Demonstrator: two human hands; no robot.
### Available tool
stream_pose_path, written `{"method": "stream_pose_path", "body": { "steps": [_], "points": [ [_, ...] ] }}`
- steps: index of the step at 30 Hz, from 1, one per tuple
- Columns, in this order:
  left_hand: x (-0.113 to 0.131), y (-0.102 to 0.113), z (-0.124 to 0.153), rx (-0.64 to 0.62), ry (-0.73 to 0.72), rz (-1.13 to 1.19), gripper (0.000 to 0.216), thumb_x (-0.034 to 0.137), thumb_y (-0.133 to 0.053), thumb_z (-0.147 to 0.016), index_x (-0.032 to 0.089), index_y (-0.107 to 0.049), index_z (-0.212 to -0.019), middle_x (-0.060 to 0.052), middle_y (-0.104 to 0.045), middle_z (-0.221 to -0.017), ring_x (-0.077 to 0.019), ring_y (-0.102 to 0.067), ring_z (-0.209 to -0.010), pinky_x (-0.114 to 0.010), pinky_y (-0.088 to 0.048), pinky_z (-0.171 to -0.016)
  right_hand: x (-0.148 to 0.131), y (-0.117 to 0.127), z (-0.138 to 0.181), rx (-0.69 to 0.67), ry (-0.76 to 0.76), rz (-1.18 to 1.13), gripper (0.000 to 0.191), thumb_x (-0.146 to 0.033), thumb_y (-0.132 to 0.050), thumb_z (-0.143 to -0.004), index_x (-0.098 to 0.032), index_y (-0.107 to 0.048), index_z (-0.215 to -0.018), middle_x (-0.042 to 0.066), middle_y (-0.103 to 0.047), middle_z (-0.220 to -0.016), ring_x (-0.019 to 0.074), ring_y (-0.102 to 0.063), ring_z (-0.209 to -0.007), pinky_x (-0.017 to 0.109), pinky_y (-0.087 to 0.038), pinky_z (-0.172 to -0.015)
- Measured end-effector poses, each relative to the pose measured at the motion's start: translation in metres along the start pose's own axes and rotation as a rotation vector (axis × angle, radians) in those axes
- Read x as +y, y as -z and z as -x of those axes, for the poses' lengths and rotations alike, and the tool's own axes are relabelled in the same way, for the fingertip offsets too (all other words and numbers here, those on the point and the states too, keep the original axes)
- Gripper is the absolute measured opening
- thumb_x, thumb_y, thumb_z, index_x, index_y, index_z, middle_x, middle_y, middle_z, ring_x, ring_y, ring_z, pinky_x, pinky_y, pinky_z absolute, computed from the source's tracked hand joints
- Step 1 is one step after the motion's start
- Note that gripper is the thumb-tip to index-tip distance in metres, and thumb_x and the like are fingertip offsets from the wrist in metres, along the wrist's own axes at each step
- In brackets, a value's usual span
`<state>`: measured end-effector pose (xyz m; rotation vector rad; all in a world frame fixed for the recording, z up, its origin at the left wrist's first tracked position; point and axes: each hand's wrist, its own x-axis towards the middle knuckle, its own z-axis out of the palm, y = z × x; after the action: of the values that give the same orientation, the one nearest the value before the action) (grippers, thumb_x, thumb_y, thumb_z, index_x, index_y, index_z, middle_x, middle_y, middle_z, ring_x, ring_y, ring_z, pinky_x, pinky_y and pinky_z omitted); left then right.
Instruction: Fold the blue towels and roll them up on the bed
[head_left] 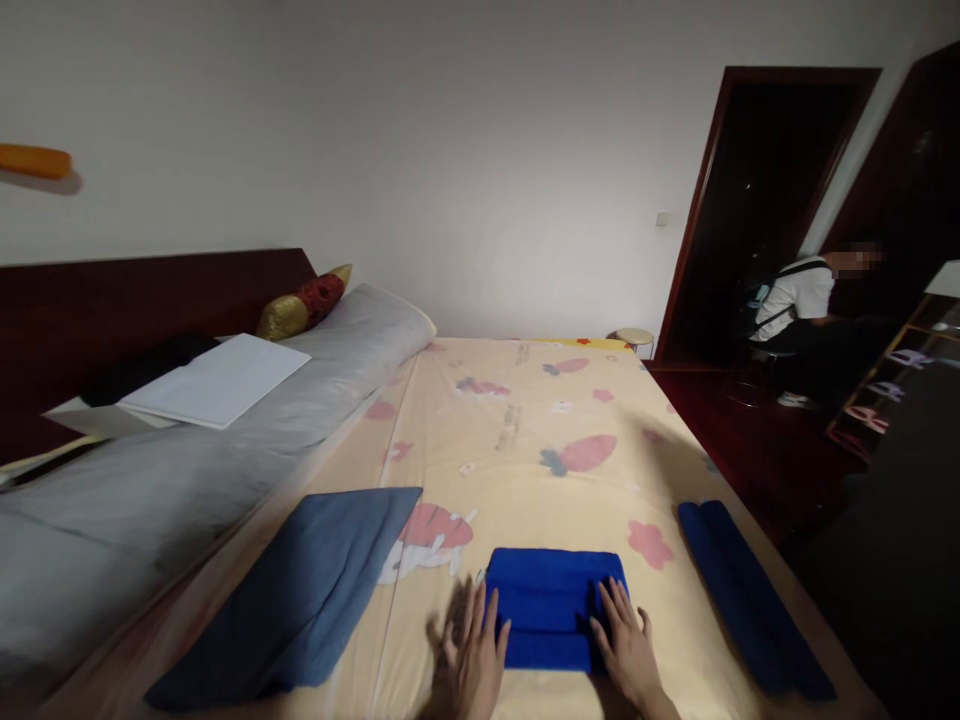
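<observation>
A folded bright blue towel [551, 600] lies on the patterned yellow bedsheet [525, 430] right in front of me. My left hand [472, 655] rests flat with fingers spread at the towel's left edge, partly on the sheet. My right hand [626, 645] lies flat on the towel's right part, fingers spread. Neither hand grips anything.
A grey-blue folded cloth [300, 590] lies at left, and a rolled dark blue towel [750, 595] at the bed's right edge. A long grey pillow [225, 430] carries a white sheet [217, 380] and a gold-red cushion [304, 305]. Another person [802, 310] sits by the dark doorway.
</observation>
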<state>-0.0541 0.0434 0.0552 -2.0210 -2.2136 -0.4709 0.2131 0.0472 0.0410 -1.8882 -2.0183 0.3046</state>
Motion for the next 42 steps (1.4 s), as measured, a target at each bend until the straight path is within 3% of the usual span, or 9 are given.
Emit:
{"method": "stream_pose_path", "body": {
  "steps": [5, 11, 18, 23, 26, 30, 34, 38, 42],
  "points": [
    [0.009, -0.007, 0.031, 0.013, -0.149, 0.088, 0.047, 0.036, -0.036, -0.092, 0.031, -0.040, -0.139, 0.000, -0.048, -0.145, -0.0178, -0.045, -0.132, -0.035, -0.036, -0.105, -0.011, 0.003, 0.031, 0.036, 0.152, -0.014, 0.052, -0.044, -0.032, -0.096, -0.033, -0.025, -0.146, 0.002, -0.028, -0.153, 0.0215, -0.028, -0.140, 0.045, -0.035, -0.109],
    [0.017, -0.037, 0.058, -0.087, -0.062, 0.028, 0.055, 0.037, -0.035, -0.090, 0.028, -0.028, -0.143, -0.002, -0.034, -0.152, -0.0239, -0.038, -0.137, -0.048, -0.029, -0.111, -0.006, -0.026, 0.053, 0.035, 0.069, 0.023, 0.056, -0.052, -0.036, -0.093, -0.030, -0.031, -0.145, 0.003, -0.035, -0.150, 0.0255, -0.034, -0.138, 0.052, -0.033, -0.109],
    [0.019, -0.042, 0.050, -0.099, -0.058, 0.009, 0.059, 0.034, -0.040, -0.085, 0.030, -0.028, -0.143, -0.003, -0.035, -0.152, -0.0265, -0.035, -0.139, -0.052, -0.025, -0.112, -0.004, -0.022, 0.044, 0.038, 0.110, -0.011, 0.055, -0.051, -0.037, -0.093, -0.033, -0.030, -0.145, 0.002, -0.039, -0.148, 0.0266, -0.037, -0.136, 0.051, -0.035, -0.109],
    [0.022, -0.029, 0.047, -0.120, -0.056, 0.028, 0.059, 0.032, -0.040, -0.084, 0.028, -0.033, -0.143, -0.003, -0.036, -0.152, -0.0263, -0.037, -0.138, -0.051, -0.027, -0.111, 0.005, -0.022, 0.045, 0.045, 0.169, -0.019, 0.057, -0.047, -0.037, -0.093, -0.033, -0.025, -0.147, 0.002, -0.038, -0.149, 0.0254, -0.038, -0.136, 0.047, -0.036, -0.107],
    [0.008, -0.019, 0.047, -0.035, -0.049, 0.047, 0.057, 0.026, -0.039, -0.084, 0.029, -0.038, -0.141, -0.002, -0.039, -0.151, -0.0223, -0.039, -0.137, -0.043, -0.032, -0.108, 0.023, -0.029, 0.052, 0.118, 0.203, -0.032, 0.056, -0.040, -0.037, -0.090, -0.031, -0.031, -0.145, 0.004, -0.042, -0.147, 0.0252, -0.042, -0.133, 0.042, -0.041, -0.101],
    [-0.018, -0.015, 0.053, 0.070, 0.034, 0.047, 0.050, 0.020, -0.040, -0.082, 0.032, -0.056, -0.129, -0.001, -0.056, -0.138, -0.0224, -0.050, -0.128, -0.040, -0.038, -0.100, 0.043, -0.042, 0.070, 0.190, 0.082, 0.000, 0.055, -0.029, -0.038, -0.083, -0.036, -0.044, -0.138, 0.003, -0.049, -0.141, 0.0263, -0.050, -0.127, 0.042, -0.043, -0.094],
    [-0.025, -0.019, 0.055, 0.011, -0.031, 0.063, 0.057, 0.014, -0.041, -0.077, 0.033, -0.054, -0.130, 0.002, -0.056, -0.138, -0.0200, -0.050, -0.127, -0.038, -0.039, -0.097, 0.046, -0.048, 0.080, 0.136, 0.105, -0.006, 0.062, -0.025, -0.040, -0.077, -0.032, -0.045, -0.138, 0.004, -0.049, -0.141, 0.0264, -0.048, -0.128, 0.042, -0.041, -0.095],
    [-0.015, -0.021, 0.045, -0.019, -0.016, 0.059, 0.063, 0.010, -0.041, -0.074, 0.032, -0.051, -0.132, 0.002, -0.054, -0.140, -0.0191, -0.048, -0.129, -0.040, -0.036, -0.100, 0.044, -0.047, 0.072, 0.123, 0.090, -0.007, 0.056, -0.029, -0.041, -0.081, -0.028, -0.047, -0.137, 0.006, -0.048, -0.143, 0.0272, -0.046, -0.130, 0.042, -0.040, -0.096],
    [-0.007, -0.013, 0.021, -0.097, 0.010, 0.065, 0.062, 0.003, -0.038, -0.073, 0.030, -0.058, -0.125, 0.000, -0.061, -0.133, -0.0190, -0.049, -0.127, -0.044, -0.029, -0.105, 0.034, -0.023, 0.050, 0.068, 0.057, -0.036, 0.048, -0.026, -0.042, -0.084, -0.028, -0.053, -0.131, 0.005, -0.056, -0.135, 0.0245, -0.052, -0.123, 0.037, -0.039, -0.095]
  ]
}}
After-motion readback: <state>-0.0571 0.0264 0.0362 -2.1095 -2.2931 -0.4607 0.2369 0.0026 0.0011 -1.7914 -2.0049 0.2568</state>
